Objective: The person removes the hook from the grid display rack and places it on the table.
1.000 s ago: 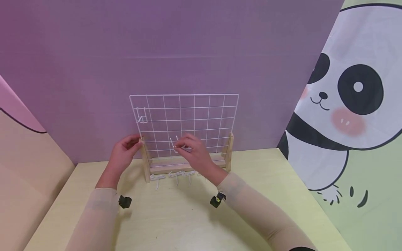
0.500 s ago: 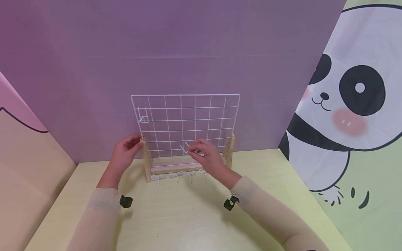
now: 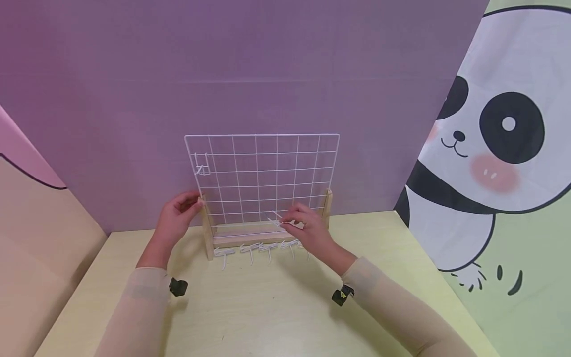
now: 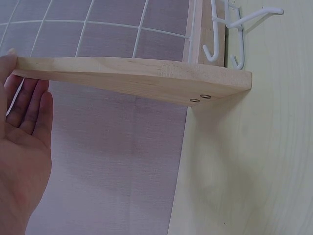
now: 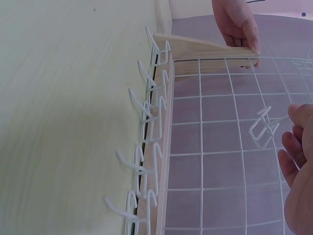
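Note:
My left hand (image 3: 173, 224) grips the top of the left wooden post (image 4: 132, 73), thumb on one side and fingers on the other. That post belongs to a wooden stand (image 3: 267, 241) holding a white wire grid (image 3: 256, 186) upright. My right hand (image 3: 312, 234) pinches a white wire hook (image 5: 264, 131) by its prong, between thumb and fingertips. The hook is in front of the lower grid, its two bent ends pointing away from the hand. Another white hook (image 3: 202, 170) hangs on the grid's upper left.
Several white wire hooks (image 5: 151, 117) stand in a row along the stand's front base, prongs toward me. The pale wooden table (image 3: 267, 307) spreads in front. Behind the grid rises a purple backdrop (image 3: 267, 89); a panda picture (image 3: 504, 148) covers the right wall.
The right hand has moved right and down across the grid, carrying the hook. Base hooks it covered before now show. My left hand stays on the post.

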The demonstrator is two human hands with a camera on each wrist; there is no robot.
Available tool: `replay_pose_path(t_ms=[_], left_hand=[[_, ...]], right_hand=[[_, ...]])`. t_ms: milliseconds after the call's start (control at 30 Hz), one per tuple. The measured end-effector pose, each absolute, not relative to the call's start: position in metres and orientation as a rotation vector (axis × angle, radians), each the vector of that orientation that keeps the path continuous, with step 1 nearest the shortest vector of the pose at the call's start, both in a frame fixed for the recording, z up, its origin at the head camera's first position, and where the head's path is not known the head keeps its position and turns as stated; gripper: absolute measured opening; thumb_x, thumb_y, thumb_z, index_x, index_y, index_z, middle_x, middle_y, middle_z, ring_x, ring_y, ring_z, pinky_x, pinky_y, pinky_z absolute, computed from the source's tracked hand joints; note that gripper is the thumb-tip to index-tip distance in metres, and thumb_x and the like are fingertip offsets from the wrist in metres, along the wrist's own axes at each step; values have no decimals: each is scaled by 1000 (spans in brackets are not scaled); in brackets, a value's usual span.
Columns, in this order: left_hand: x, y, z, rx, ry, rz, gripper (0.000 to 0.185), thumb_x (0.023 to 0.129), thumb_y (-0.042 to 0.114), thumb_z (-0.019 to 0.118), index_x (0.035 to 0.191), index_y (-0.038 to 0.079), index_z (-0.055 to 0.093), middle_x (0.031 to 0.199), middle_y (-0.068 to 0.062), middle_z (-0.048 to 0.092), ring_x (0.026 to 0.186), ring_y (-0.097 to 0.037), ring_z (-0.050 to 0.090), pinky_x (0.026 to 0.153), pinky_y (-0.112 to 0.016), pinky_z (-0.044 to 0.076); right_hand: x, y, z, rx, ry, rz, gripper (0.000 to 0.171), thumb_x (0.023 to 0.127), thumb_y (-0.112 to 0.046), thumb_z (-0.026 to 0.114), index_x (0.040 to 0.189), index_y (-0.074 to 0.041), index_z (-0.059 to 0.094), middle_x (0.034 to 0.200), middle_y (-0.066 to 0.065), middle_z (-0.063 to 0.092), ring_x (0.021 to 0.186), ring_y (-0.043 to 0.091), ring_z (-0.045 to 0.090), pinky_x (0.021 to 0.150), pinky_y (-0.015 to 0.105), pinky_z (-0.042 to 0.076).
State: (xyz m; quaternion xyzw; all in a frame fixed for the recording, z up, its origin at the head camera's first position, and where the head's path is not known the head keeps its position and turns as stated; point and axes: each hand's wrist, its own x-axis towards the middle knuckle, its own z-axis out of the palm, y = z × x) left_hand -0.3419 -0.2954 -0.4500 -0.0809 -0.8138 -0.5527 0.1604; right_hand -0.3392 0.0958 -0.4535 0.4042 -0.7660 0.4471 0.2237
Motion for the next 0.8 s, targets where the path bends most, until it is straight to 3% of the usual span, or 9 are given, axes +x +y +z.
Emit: replay_pose_path(t_ms=[467, 800], left_hand=[[-337, -294, -447, -222, -2344, -1583, 45, 113, 21, 68, 149, -5, 63, 144, -27, 66, 115, 2, 59, 96, -6, 49], [-340, -292, -446, -235, -2308, -1579, 41, 112, 15, 70, 145, -8, 65, 137, -27, 68, 108, 5, 62, 93, -7, 51]], right_hand=[[-334, 117, -468, 1113, -2172, 1171, 14, 91, 5, 88, 98, -7, 85, 102, 2, 69, 95, 21, 72, 71, 25, 61], [-329, 130, -476, 1114, -2198, 1101, 14, 90, 5, 89, 97, -6, 85, 102, 2, 69, 93, 22, 65, 72, 24, 59]])
